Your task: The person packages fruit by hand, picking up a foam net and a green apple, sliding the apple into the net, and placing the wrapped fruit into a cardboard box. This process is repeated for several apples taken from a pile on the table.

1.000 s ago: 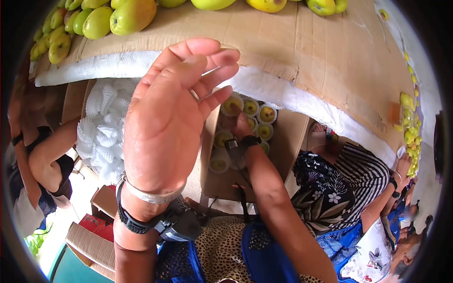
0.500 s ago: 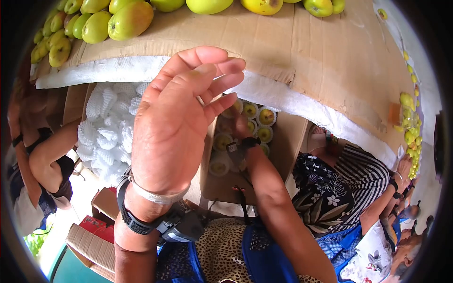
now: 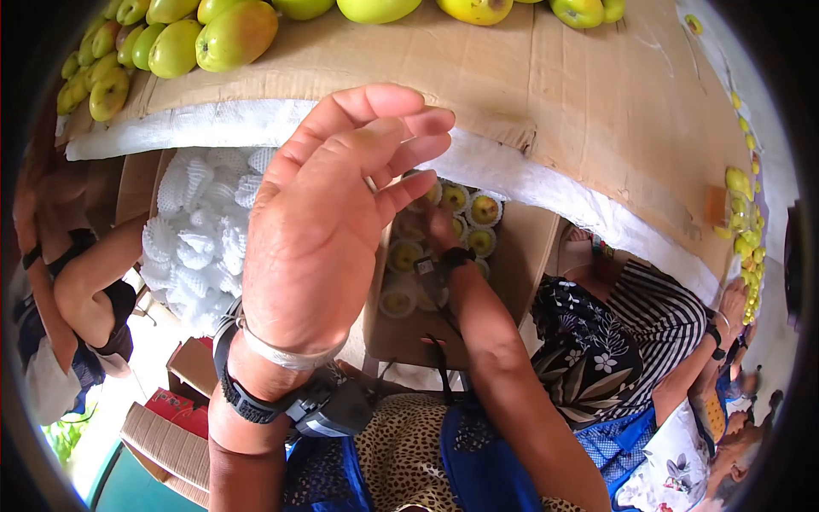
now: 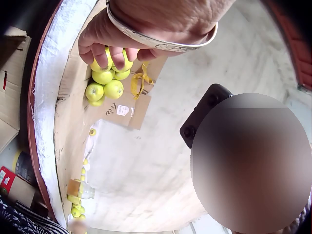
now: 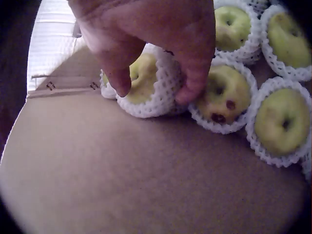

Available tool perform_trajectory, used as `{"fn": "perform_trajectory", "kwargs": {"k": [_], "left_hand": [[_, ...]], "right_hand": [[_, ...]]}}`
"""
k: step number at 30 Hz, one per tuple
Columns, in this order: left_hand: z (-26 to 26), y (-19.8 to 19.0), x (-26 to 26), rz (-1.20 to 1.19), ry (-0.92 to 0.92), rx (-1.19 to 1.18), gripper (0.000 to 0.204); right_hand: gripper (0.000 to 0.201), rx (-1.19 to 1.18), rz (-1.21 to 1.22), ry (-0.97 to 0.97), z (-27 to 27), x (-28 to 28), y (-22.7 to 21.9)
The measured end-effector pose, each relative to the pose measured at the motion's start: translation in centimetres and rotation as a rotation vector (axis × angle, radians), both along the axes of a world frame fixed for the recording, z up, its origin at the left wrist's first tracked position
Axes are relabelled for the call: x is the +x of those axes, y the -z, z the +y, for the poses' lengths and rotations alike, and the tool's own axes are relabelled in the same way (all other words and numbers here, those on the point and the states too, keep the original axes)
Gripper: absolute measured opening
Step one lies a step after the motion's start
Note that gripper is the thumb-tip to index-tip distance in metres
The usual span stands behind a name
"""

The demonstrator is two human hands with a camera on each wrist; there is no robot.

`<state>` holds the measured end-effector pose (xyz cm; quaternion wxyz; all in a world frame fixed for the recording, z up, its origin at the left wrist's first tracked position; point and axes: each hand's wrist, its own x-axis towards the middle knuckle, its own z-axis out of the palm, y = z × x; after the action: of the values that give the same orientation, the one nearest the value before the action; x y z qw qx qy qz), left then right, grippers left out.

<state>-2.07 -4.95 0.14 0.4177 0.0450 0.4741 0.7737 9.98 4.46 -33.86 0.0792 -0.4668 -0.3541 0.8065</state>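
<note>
My left hand point(image 3: 316, 230) is raised in front of the display table, palm facing back, fingers loosely bent and holding nothing. In the right wrist view, my right hand point(image 5: 156, 34) holds an apple point(image 5: 145, 83) in a white foam net, thumb on one side and fingers on the other. That hand is down inside a cardboard box point(image 3: 522, 256), among several yellow-green apples in the same netting. Right beside the fingers sits a netted apple point(image 5: 222, 95) with dark brown spots. In the head view the raised left hand overlaps part of the box.
A heap of white foam nets point(image 3: 192, 230) stands left of the box. Loose apples point(image 3: 239, 36) line the cardboard-covered table point(image 3: 614, 111), whose white-wrapped edge point(image 3: 503, 166) overhangs the box. Another person's patterned clothing point(image 3: 589, 350) is close on the right. An open carton point(image 3: 166, 439) sits lower left.
My left hand has shifted slightly right and down in the head view, its fingers still loosely bent. My right hand has stayed at about the same spot inside the box.
</note>
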Motion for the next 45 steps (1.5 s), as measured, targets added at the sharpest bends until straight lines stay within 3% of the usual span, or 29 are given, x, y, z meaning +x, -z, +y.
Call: {"fn": "perform_trajectory", "kwargs": {"k": [8,10,12,14,16,19,22,24,26,28,31,34,36,37,39,40,41,43,45], "left_hand": [[0.0,0.2,-0.2,0.0,0.017,-0.008,0.039],[0.0,0.1,-0.2,0.017,0.011,0.008,0.039],[0.0,0.1,-0.2,0.017,0.014,0.018,0.039],[-0.1,0.0,-0.3,0.013,0.018,0.02,0.039],[-0.1,0.1,-0.3,0.023,0.017,0.005,0.039],[0.0,0.1,-0.2,0.015,0.008,0.017,0.038],[0.0,0.1,-0.5,0.028,-0.015,0.007,0.038],[0.1,0.1,-0.6,0.023,-0.045,0.011,0.037],[0.0,-0.1,-1.0,0.011,-0.089,0.028,0.035],[-0.1,-0.1,-1.4,-0.011,-0.152,0.076,0.03],[-0.2,0.3,-2.2,-0.006,-0.201,0.091,0.027],[-0.6,0.5,-3.6,0.012,-0.244,0.094,0.029],[-0.8,0.2,-4.1,0.0,-0.321,0.061,0.034],[-1.2,0.1,-4.3,0.0,-0.341,0.078,0.035],[-2.3,-0.2,-5.0,0.011,-0.383,0.115,0.035],[-2.9,-0.6,-5.2,-0.004,-0.4,0.137,0.033],[-3.6,-0.8,-5.5,-0.03,-0.416,0.177,0.032],[-5.5,-1.2,-6.9,-0.104,-0.508,0.152,0.03],[-9.3,-0.5,-8.3,-0.106,-0.515,0.109,0.03]], "right_hand": [[0.045,0.017,-0.025,0.008,-0.1,-0.3,2.2],[0.048,0.031,-0.042,-0.01,0.1,0.1,0.4],[0.052,0.363,0.023,-0.112,-0.2,1.1,2.0],[0.056,0.397,0.034,-0.15,-0.1,1.2,3.1],[0.061,0.142,-0.033,-0.127,0.5,0.5,-0.3],[0.063,0.151,-0.049,-0.148,0.6,0.7,0.0],[0.066,0.415,-0.274,-0.24,0.8,1.6,1.8],[0.051,0.411,-0.261,-0.202,0.5,3.5,4.2],[0.041,0.587,-0.304,-0.421,-0.2,4.8,3.8],[0.036,0.944,-0.416,-0.898,-0.8,6.1,0.1],[0.03,0.884,-0.037,-1.032,-1.8,5.7,-6.4],[0.028,0.672,0.081,-1.142,-1.6,2.6,-19.2],[0.021,0.748,0.124,-1.104,-0.2,2.0,-26.3],[0.02,0.826,0.248,-1.015,0.9,2.1,-27.4],[0.019,0.75,0.263,-0.836,3.1,2.6,-32.1],[0.019,0.817,0.262,-0.797,4.7,2.9,-33.1],[0.018,0.784,0.399,-0.626,6.0,3.3,-32.4],[0.017,0.669,0.403,-0.47,8.2,4.0,-31.6],[0.017,0.642,0.475,-0.414,8.6,4.2,-32.3]]}}
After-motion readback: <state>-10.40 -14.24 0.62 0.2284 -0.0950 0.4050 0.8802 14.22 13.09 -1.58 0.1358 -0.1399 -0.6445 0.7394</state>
